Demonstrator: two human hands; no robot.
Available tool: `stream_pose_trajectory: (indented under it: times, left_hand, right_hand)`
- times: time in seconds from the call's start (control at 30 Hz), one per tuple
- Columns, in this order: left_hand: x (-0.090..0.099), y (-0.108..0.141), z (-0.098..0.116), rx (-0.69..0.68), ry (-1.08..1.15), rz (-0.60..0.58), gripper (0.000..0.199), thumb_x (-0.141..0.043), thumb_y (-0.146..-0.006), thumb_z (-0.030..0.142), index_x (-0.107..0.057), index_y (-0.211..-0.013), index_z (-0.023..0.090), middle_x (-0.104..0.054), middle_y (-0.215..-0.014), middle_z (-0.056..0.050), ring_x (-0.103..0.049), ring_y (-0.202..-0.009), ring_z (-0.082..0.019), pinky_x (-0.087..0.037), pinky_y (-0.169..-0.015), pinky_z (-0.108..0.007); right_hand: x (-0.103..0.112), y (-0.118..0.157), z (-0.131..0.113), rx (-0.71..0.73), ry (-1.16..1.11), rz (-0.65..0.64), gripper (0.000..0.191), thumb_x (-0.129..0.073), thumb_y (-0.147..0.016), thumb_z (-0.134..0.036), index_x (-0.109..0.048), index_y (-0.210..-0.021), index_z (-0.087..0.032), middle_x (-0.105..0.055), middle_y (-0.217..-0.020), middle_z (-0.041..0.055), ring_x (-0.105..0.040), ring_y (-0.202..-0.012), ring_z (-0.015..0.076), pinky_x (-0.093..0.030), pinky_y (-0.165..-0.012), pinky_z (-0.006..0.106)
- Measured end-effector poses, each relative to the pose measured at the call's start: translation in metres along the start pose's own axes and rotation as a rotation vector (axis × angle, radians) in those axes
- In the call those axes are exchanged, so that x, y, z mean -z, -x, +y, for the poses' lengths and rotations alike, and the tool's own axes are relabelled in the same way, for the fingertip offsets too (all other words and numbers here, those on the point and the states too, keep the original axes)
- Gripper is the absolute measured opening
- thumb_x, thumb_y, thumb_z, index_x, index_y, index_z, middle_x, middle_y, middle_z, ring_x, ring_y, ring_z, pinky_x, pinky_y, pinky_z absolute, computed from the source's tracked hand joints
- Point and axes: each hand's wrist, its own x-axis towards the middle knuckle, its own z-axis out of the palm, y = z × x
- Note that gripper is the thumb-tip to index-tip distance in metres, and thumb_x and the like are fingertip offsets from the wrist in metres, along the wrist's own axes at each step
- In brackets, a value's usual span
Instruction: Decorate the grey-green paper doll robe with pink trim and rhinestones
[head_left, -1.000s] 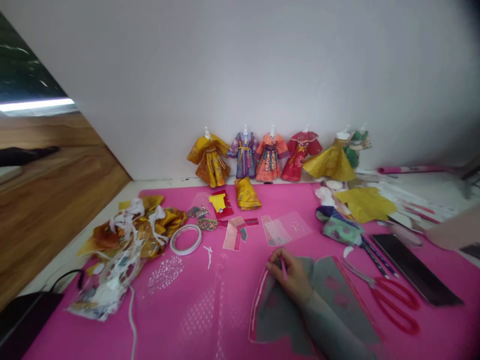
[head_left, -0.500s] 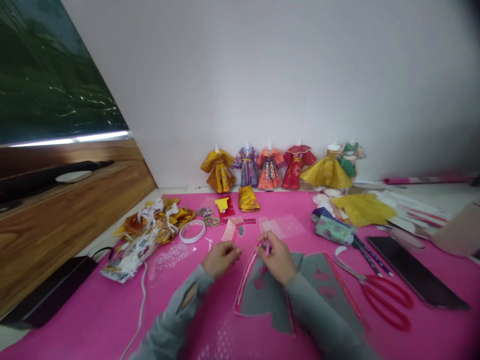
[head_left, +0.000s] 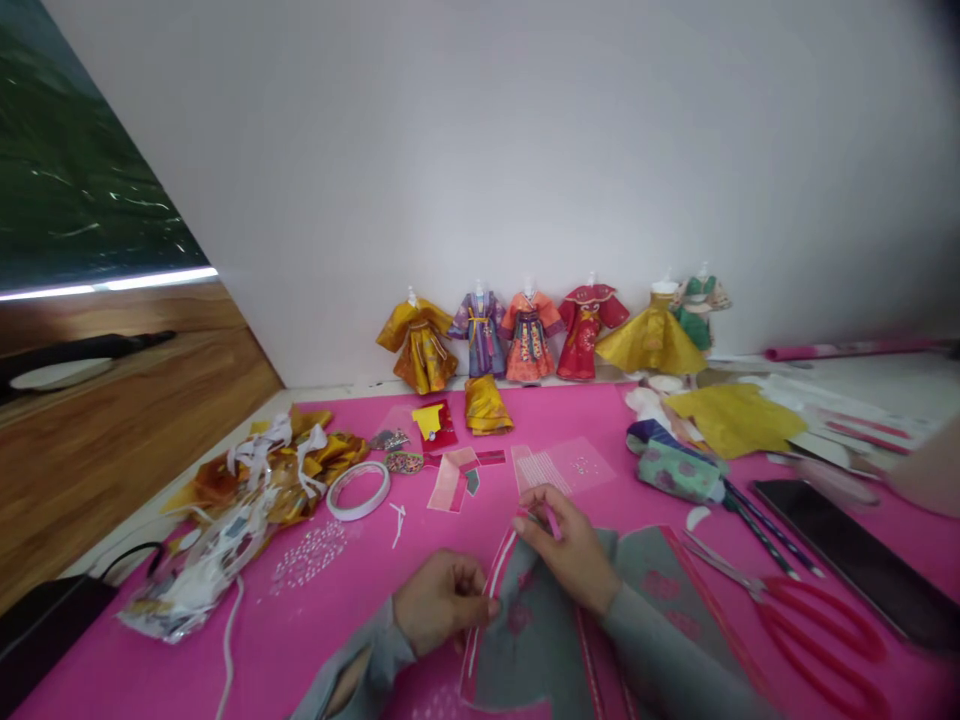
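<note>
A grey fabric piece [head_left: 540,640] with pink edging and pink motifs lies in front of me on the pink mat. My left hand [head_left: 448,603] pinches its left edge between thumb and fingers. At the top corner of the same piece, the fingers of my right hand [head_left: 564,548] are closed on the fabric. A second grey piece [head_left: 656,570] with pink motifs lies just to the right, partly under my right forearm. Red-handled scissors [head_left: 780,610] rest beside it.
Small dressed figures [head_left: 529,335] stand along the wall. Left are a tape roll [head_left: 358,491], yellow fabric and plastic bags [head_left: 217,565], and a white cable [head_left: 229,650]. Right are a green pouch [head_left: 679,470], pencils [head_left: 765,530], yellow cloth [head_left: 739,418] and a dark phone [head_left: 855,555].
My left hand has come down onto the fabric's left edge and taken hold of it; before, it hovered apart from it. My right hand stays at the top corner. The view has shifted slightly.
</note>
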Motion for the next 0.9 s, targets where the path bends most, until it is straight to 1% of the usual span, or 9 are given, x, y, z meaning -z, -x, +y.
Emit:
stream_pose_trajectory:
  times: [0.07, 0.17, 0.27, 0.33, 0.4, 0.47, 0.6, 0.73, 0.9]
  left_hand:
    - [0.001, 0.002, -0.002, 0.013, 0.014, -0.01, 0.053, -0.076, -0.051, 0.061, -0.043, -0.053, 0.019, -0.039, -0.04, 0.009, -0.034, -0.037, -0.007, -0.026, -0.039, -0.021]
    - [0.003, 0.007, -0.001, 0.005, 0.045, -0.05, 0.056, -0.077, -0.048, 0.062, -0.043, -0.055, 0.019, -0.038, -0.043, 0.01, -0.031, -0.041, -0.006, -0.024, -0.043, -0.021]
    - [0.003, 0.011, 0.003, -0.005, 0.092, -0.111, 0.061, -0.08, -0.041, 0.064, -0.048, -0.066, 0.018, -0.044, -0.052, 0.009, -0.035, -0.048, -0.007, -0.027, -0.048, -0.021]
    - [0.001, 0.012, 0.007, -0.052, 0.118, -0.113, 0.061, -0.079, -0.044, 0.063, -0.051, -0.074, 0.017, -0.047, -0.06, 0.006, -0.038, -0.054, -0.009, -0.03, -0.052, -0.021]
    - [-0.002, 0.011, 0.01, -0.122, 0.128, -0.076, 0.054, -0.077, -0.054, 0.06, -0.053, -0.077, 0.016, -0.048, -0.063, 0.005, -0.04, -0.058, -0.01, -0.031, -0.055, -0.022]
    - [-0.007, 0.01, 0.011, -0.165, 0.12, 0.01, 0.045, -0.071, -0.064, 0.056, -0.054, -0.073, 0.016, -0.047, -0.061, 0.004, -0.04, -0.058, -0.011, -0.03, -0.055, -0.023]
    - [-0.016, 0.01, 0.009, -0.167, 0.095, 0.182, 0.036, -0.064, -0.072, 0.049, -0.052, -0.063, 0.016, -0.042, -0.056, 0.004, -0.036, -0.056, -0.011, -0.028, -0.053, -0.024]
    - [-0.018, 0.011, 0.008, -0.168, 0.105, 0.203, 0.03, -0.063, -0.072, 0.042, -0.051, -0.06, 0.017, -0.04, -0.055, 0.005, -0.035, -0.055, -0.011, -0.028, -0.053, -0.024]
    - [-0.019, 0.011, 0.009, -0.159, 0.126, 0.193, 0.025, -0.064, -0.069, 0.038, -0.052, -0.063, 0.017, -0.043, -0.055, 0.005, -0.036, -0.054, -0.011, -0.028, -0.051, -0.023]
  right_hand:
    - [0.002, 0.0, -0.003, -0.031, -0.059, -0.017, 0.018, -0.055, -0.083, -0.034, -0.052, -0.093, -0.02, -0.053, -0.071, -0.0017, -0.051, -0.066, 0.0153, -0.042, -0.062, 0.026]
    - [0.003, 0.003, -0.01, -0.062, -0.139, -0.018, 0.018, -0.059, -0.08, -0.032, -0.051, -0.09, -0.02, -0.046, -0.067, -0.0042, -0.046, -0.063, 0.0136, -0.04, -0.059, 0.024]
    - [0.002, 0.006, -0.014, -0.074, -0.143, 0.002, 0.017, -0.061, -0.077, -0.03, -0.049, -0.083, -0.02, -0.041, -0.066, -0.0049, -0.042, -0.062, 0.0128, -0.037, -0.059, 0.024]
    - [0.001, 0.007, -0.015, -0.091, -0.138, -0.002, 0.017, -0.061, -0.076, -0.031, -0.048, -0.081, -0.021, -0.04, -0.065, -0.0048, -0.041, -0.061, 0.0128, -0.037, -0.059, 0.024]
    - [-0.001, 0.008, -0.015, -0.101, -0.128, -0.011, 0.017, -0.061, -0.076, -0.03, -0.048, -0.08, -0.021, -0.042, -0.067, -0.0042, -0.042, -0.062, 0.0129, -0.037, -0.059, 0.024]
    - [-0.002, 0.009, -0.016, -0.099, -0.109, -0.019, 0.016, -0.061, -0.077, -0.029, -0.048, -0.08, -0.021, -0.045, -0.069, -0.0034, -0.044, -0.065, 0.0133, -0.038, -0.061, 0.024]
    - [-0.003, 0.011, -0.017, -0.092, -0.112, -0.05, 0.013, -0.059, -0.078, -0.028, -0.048, -0.081, -0.021, -0.049, -0.074, -0.002, -0.049, -0.071, 0.0144, -0.04, -0.066, 0.026]
    - [-0.002, 0.012, -0.021, -0.093, -0.106, -0.091, 0.015, -0.06, -0.077, -0.026, -0.047, -0.082, -0.021, -0.049, -0.075, -0.0024, -0.048, -0.072, 0.0147, -0.039, -0.068, 0.027]
    - [-0.002, 0.014, -0.02, -0.071, -0.027, -0.089, 0.016, -0.061, -0.075, -0.026, -0.046, -0.079, -0.021, -0.045, -0.071, -0.0032, -0.044, -0.069, 0.0146, -0.036, -0.064, 0.027]
